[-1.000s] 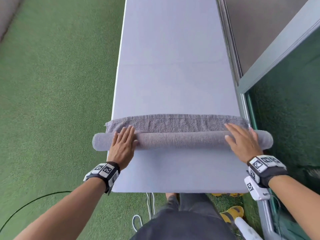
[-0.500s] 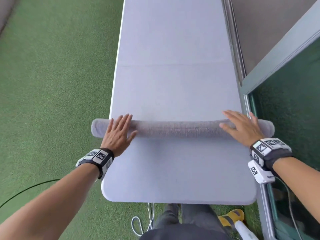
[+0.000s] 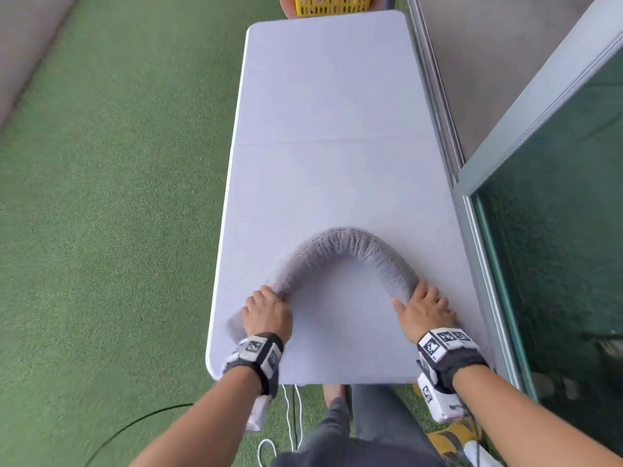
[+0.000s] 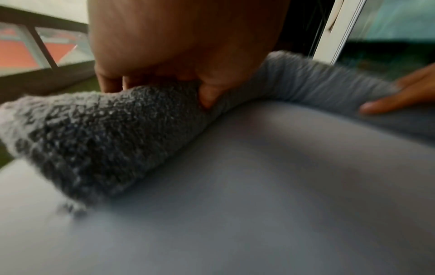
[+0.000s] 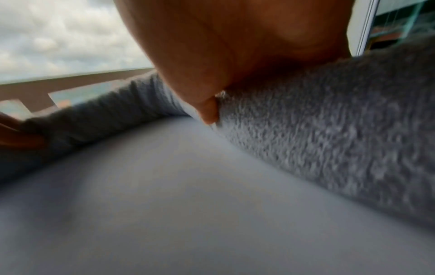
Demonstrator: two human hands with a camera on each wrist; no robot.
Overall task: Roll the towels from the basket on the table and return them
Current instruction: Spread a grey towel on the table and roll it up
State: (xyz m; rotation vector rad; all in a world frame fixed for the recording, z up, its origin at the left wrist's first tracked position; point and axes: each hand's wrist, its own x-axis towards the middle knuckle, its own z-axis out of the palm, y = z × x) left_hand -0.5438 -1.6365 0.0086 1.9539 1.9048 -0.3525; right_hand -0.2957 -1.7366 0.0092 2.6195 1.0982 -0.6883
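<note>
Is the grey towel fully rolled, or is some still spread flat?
Fully rolled: the towel is one long tube bent into an arch on the table, no flat flap showing. The left hand and right hand grip its ends.

Rolled towel [image 3: 347, 244] on table [image 3: 330, 96].

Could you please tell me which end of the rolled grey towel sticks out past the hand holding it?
The left end of the rolled grey towel: it protrudes beyond the left hand.
</note>
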